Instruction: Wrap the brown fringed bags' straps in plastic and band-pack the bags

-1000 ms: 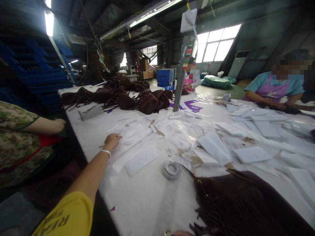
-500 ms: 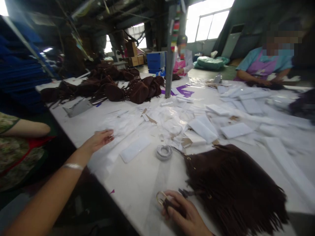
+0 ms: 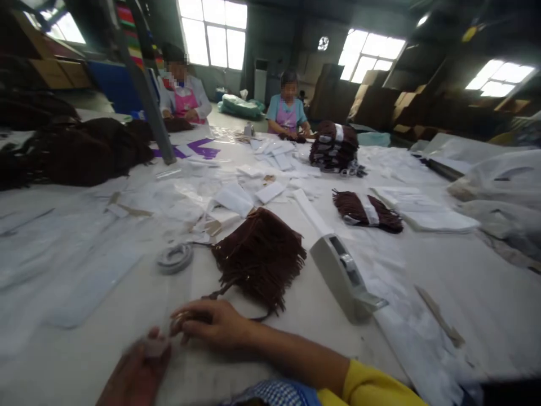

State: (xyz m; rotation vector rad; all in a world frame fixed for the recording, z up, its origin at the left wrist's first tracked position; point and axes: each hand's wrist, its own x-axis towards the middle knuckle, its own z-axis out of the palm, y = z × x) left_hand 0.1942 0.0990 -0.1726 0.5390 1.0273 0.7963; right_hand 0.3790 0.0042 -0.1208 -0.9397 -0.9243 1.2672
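Observation:
My right hand (image 3: 217,324) is closed around the brown strap end (image 3: 196,317) with its gold-coloured metal ring, just in front of a dark brown fringed bag (image 3: 262,254) lying on the white table. Blurred by motion, my left hand (image 3: 141,366) is close to the right fingertips. Its fingers are pinched around a small pale piece (image 3: 155,345), whose kind is too smeared to tell. A grey coiled roll (image 3: 174,257) rests left of the bag, by its other strap. On the bag's right stands a grey tape dispenser (image 3: 344,279).
White packets and clear plastic (image 3: 236,197) lie scattered beyond the bag. A banded brown fringed bundle (image 3: 367,211) and a taller stack (image 3: 333,146) sit to the right. Brown bags (image 3: 88,152) are piled left by a metal post (image 3: 146,96). Two people work across the table.
The view has swung right. My left hand has left the plastic sheets and come beside my right hand, now with a small pale piece. My right hand still grips the strap end.

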